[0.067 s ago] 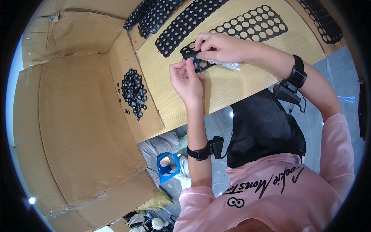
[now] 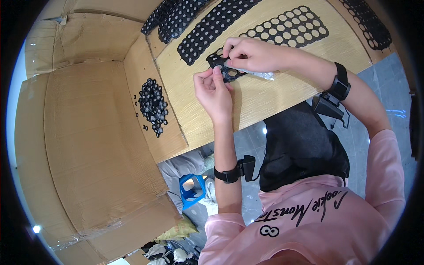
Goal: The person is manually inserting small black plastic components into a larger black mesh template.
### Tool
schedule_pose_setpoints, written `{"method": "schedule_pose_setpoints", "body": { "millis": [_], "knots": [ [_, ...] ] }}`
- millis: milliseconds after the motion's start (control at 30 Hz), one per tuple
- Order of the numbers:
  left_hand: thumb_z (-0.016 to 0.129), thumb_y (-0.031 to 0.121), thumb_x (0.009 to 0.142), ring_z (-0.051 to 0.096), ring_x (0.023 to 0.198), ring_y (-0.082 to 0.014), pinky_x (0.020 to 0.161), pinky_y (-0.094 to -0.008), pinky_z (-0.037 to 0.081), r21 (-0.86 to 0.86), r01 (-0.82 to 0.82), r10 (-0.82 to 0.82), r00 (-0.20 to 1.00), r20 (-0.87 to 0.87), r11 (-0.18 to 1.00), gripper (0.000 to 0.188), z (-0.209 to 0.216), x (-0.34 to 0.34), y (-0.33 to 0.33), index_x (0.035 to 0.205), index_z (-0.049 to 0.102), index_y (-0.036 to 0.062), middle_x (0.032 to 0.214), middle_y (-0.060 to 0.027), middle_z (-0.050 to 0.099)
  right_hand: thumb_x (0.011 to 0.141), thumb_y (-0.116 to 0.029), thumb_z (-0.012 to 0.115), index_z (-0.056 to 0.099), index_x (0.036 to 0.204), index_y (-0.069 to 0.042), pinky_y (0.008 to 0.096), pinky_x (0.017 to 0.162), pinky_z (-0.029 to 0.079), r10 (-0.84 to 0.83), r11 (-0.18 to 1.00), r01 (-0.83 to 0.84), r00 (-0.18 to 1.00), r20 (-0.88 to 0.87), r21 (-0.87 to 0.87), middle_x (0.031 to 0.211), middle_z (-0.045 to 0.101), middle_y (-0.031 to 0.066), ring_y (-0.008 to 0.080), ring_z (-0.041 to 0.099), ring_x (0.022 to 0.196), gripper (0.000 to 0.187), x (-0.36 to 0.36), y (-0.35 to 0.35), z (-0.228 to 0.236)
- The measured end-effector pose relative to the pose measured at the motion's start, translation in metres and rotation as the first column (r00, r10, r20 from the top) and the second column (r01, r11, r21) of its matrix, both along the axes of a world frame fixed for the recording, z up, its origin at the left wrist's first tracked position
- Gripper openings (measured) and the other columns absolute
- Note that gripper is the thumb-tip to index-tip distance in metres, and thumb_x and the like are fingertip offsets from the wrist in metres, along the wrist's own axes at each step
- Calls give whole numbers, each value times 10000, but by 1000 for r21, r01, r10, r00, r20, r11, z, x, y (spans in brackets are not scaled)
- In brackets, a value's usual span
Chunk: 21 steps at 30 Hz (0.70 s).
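A black sheet with rows of round holes lies on the table between my hands. My left hand pinches its near edge, with the thumb on top by a small round disc and the fingers partly under the sheet. From the right, my right hand reaches over the same sheet, its fingers bent and closed near my left thumb. A crinkled silvery strip runs out from beneath my right hand and seems pinched at its fingertips. My fingers hide most of the contact.
Another black holed sheet lies behind my right hand. Beyond are black sheets filled with pale discs and a further stack. A heap of small black rings sits on cardboard at left, beside a tall cardboard wall.
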<state>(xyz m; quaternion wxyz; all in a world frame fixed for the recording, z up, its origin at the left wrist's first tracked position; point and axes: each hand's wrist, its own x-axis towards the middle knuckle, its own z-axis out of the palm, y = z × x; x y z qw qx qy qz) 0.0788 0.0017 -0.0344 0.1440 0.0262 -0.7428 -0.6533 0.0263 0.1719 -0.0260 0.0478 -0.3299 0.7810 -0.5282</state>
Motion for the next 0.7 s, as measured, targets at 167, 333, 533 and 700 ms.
{"method": "schedule_pose_setpoints", "body": {
  "millis": [167,333,533,700],
  "knots": [
    [583,97,948,509,456,-74,377,-194,353,-10,5,-5,1000,-30,1000,163,1,1,1,936,437,27,736,-100,615,923,-214,566,619,747,31,323,750,456,-1,1000,1,999,-34,10,1105,560,108,215,594,834,307,1,-1,0],
    [570,69,949,499,458,-72,389,-193,364,-31,-3,1,999,-43,1000,143,3,0,2,933,434,28,748,-104,615,928,-230,566,590,683,23,329,750,448,-11,1000,10,999,-36,-12,1095,555,117,223,585,844,353,0,-1,-2],
    [572,54,944,470,471,-59,405,-198,373,-29,-5,4,1000,-30,1000,137,7,4,4,935,438,26,718,-83,598,927,-223,567,603,709,26,342,727,451,17,1000,-17,998,-66,1,1069,557,108,227,578,812,333,1,-3,-2],
    [578,47,940,457,471,-56,409,-204,375,8,10,-10,1000,-9,1000,138,7,4,4,939,441,32,695,-61,584,918,-205,541,628,783,28,381,708,468,-123,984,145,973,-197,99,1011,573,99,263,612,791,283,9,-12,-3]
  ]
}}
